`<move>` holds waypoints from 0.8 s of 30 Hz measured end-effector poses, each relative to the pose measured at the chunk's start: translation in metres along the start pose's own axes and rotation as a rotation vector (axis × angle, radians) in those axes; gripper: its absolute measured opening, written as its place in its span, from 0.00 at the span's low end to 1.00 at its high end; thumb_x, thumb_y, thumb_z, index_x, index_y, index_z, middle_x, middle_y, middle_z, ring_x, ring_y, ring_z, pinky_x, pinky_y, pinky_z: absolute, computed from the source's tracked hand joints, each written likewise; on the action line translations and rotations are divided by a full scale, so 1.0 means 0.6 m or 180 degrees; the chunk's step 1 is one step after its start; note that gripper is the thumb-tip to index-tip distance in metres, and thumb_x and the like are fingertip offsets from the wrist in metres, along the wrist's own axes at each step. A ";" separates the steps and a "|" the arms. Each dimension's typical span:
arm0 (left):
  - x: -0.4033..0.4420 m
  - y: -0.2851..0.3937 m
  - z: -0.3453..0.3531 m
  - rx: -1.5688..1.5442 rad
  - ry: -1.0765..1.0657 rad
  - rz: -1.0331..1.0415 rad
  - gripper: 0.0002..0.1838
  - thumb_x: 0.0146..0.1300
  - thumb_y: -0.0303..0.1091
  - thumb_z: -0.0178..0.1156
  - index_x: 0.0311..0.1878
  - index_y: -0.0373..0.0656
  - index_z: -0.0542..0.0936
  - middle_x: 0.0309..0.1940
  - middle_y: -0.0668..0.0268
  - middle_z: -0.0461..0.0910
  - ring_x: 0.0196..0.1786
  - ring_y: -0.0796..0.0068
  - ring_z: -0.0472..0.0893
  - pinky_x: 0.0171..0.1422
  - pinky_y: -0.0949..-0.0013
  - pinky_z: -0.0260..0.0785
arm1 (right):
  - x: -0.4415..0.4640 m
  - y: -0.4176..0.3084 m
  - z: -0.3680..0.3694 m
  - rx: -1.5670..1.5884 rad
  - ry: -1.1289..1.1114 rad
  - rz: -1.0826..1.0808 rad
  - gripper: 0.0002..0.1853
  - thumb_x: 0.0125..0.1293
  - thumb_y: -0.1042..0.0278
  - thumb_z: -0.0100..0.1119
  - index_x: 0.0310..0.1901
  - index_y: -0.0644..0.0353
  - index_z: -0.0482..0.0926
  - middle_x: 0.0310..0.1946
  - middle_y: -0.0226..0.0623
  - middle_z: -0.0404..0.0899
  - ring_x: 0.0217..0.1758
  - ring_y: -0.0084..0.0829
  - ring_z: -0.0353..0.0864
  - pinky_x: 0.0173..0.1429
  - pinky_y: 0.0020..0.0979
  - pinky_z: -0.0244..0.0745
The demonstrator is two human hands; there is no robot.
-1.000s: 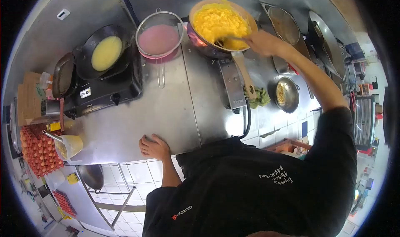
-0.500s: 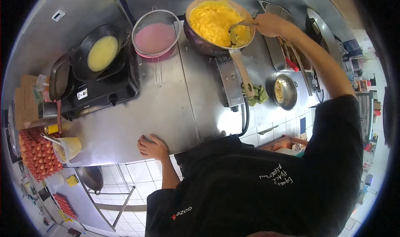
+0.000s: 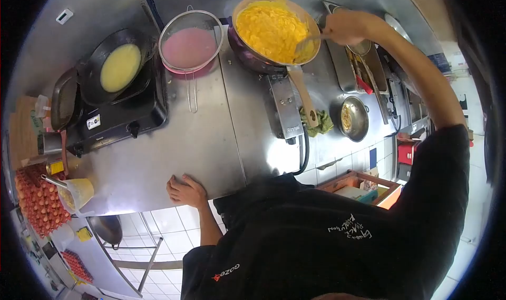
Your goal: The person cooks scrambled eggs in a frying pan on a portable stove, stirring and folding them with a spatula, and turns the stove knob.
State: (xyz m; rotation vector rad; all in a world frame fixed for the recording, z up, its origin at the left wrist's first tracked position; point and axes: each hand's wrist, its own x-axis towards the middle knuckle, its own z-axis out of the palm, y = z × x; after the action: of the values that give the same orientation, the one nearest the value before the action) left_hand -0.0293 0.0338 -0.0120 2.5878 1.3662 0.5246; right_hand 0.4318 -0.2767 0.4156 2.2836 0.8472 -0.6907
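Shifted nearer the right rim of the pan [image 3: 244,51], a spoon [image 3: 304,46] clamped in the right hand [image 3: 345,27] sits in the pan's yellow food [image 3: 269,31], apparently mid-stir and calling for contained sweeps, while the left hand [image 3: 185,190] rests apart, loosely open, on the steel counter [image 3: 200,142].

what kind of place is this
Probably a restaurant or other commercial kitchen: a long steel counter carries separate burner units, a wide pan of yellow food sits on one, and stacked trays of eggs stand at the counter's end.
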 end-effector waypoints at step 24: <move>0.004 -0.009 0.018 0.0290 -0.0083 0.0062 0.33 0.86 0.65 0.45 0.71 0.45 0.76 0.70 0.56 0.74 0.77 0.53 0.70 0.80 0.43 0.56 | 0.077 0.071 0.086 0.0556 0.0816 0.0624 0.17 0.77 0.66 0.56 0.59 0.56 0.89 0.46 0.56 0.92 0.52 0.62 0.91 0.60 0.59 0.86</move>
State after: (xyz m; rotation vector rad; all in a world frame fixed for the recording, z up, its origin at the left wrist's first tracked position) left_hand -0.0281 0.0392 -0.0233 2.6724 1.3894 0.4396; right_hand 0.4796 -0.3199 0.3658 2.6100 0.6847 -0.4033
